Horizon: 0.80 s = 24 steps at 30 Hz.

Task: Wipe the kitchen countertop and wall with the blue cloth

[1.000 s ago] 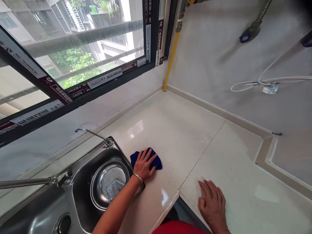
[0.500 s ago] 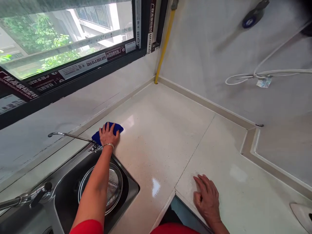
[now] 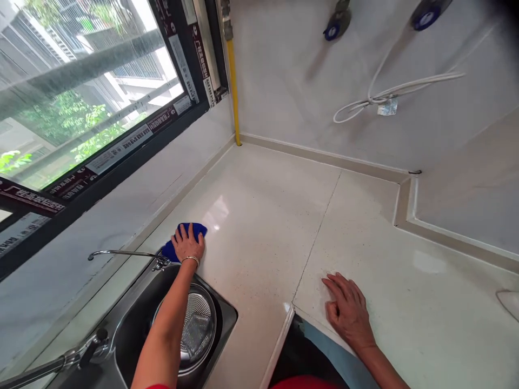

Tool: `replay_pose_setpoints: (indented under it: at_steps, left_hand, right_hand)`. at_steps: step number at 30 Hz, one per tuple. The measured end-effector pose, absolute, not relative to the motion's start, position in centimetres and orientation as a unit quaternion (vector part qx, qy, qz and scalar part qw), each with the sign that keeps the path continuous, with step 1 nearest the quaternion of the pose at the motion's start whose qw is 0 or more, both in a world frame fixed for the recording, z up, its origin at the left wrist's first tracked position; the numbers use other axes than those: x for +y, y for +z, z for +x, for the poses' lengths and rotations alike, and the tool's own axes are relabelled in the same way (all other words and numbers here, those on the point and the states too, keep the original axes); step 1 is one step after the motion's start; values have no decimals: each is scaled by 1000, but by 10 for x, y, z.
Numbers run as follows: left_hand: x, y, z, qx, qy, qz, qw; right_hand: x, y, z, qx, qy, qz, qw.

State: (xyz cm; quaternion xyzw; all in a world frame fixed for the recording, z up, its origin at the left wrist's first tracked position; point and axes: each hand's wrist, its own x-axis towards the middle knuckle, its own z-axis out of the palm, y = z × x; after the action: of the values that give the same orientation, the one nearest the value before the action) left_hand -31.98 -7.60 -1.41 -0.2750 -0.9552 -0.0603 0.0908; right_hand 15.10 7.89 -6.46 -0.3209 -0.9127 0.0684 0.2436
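Note:
My left hand (image 3: 187, 244) lies flat, fingers spread, on a folded blue cloth (image 3: 197, 230) and presses it onto the pale stone countertop (image 3: 259, 216) just beyond the sink's far corner. A thin bracelet sits on that wrist. My right hand (image 3: 349, 310) rests palm down on the countertop near its front edge, fingers slightly apart, holding nothing.
A steel sink (image 3: 133, 319) with a round strainer basket (image 3: 198, 332) lies at lower left, a thin curved faucet (image 3: 121, 254) behind it and a second tap (image 3: 77, 356) at the left edge. A yellow pipe (image 3: 233, 92) stands in the corner. A white cable (image 3: 381, 94) hangs on the wall.
My left hand slid the blue cloth from beside the sink's near corner back toward the wall by the faucet. The right hand stayed put. The view turned to the right.

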Motion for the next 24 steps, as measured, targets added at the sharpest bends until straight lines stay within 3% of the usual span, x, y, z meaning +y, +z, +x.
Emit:
replay_pose_setpoints:
  at_steps: [7, 16, 20, 24]
  left_hand:
    - [-63, -15, -211, -922, -44, -379, 69]
    - [-58, -34, -68, -813, -144, -564, -9]
    - [-62, -34, -53, -775, -154, -613, -20]
    - [-73, -29, -89, -748, -144, -648, -25]
  right_hand:
    - [78, -70, 149, -909, 81, -307, 271]
    - [81, -80, 148, -906, 68, -299, 292]
    - [81, -82, 147, -908, 56, -295, 292]
    - [82, -85, 148, -909, 44, -288, 297]
